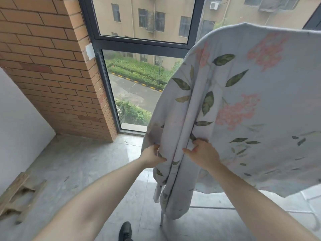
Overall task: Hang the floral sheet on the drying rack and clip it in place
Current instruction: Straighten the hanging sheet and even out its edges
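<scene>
The floral sheet, pale blue-grey with pink blossoms and green leaves, is draped over the top of the drying rack and hangs down on my side. Its left end bunches into long vertical folds. My left hand pinches the outer left fold at about mid-height. My right hand grips the sheet just right of the bunched folds, thumb spread out. Of the drying rack only a grey leg and floor bar show below the sheet; the top rail is hidden under the cloth. No clips are visible.
A tall dark-framed window stands right behind the rack. A brick pillar and a white wall are at the left. A wooden frame lies on the grey tiled floor at lower left. My black shoe shows at the bottom.
</scene>
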A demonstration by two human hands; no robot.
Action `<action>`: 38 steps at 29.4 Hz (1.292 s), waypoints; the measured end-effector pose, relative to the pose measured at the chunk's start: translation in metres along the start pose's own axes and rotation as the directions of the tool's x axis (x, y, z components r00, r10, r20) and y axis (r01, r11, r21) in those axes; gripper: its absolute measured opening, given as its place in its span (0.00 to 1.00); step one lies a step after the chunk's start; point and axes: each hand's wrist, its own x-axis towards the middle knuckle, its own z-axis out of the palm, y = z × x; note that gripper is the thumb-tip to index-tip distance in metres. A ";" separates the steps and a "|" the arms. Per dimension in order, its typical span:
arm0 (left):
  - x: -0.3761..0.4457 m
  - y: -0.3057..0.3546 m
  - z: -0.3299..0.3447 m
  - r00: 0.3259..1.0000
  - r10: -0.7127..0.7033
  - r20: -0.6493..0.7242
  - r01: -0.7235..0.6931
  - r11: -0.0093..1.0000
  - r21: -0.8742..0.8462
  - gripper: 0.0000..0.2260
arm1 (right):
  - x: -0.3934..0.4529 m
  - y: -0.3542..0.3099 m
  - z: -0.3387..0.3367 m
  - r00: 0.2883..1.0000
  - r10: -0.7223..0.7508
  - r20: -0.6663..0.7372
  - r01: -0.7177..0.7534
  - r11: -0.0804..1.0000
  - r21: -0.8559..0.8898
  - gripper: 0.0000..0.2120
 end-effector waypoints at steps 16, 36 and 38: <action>-0.050 -0.075 -0.028 0.848 0.106 -0.519 -0.010 0.983 0.185 0.12 | -0.040 0.018 0.059 0.932 -0.331 -0.150 0.357 0.910 0.211 0.19; -0.048 0.041 -0.042 0.930 0.211 -0.300 -0.192 0.977 0.094 0.16 | -0.078 0.041 0.055 0.989 -0.132 -0.068 0.136 0.988 0.070 0.12; -0.061 0.078 -0.044 0.859 0.391 -0.329 -0.373 0.920 0.120 0.14 | -0.074 0.042 0.043 0.989 -0.091 -0.118 0.104 0.989 0.109 0.05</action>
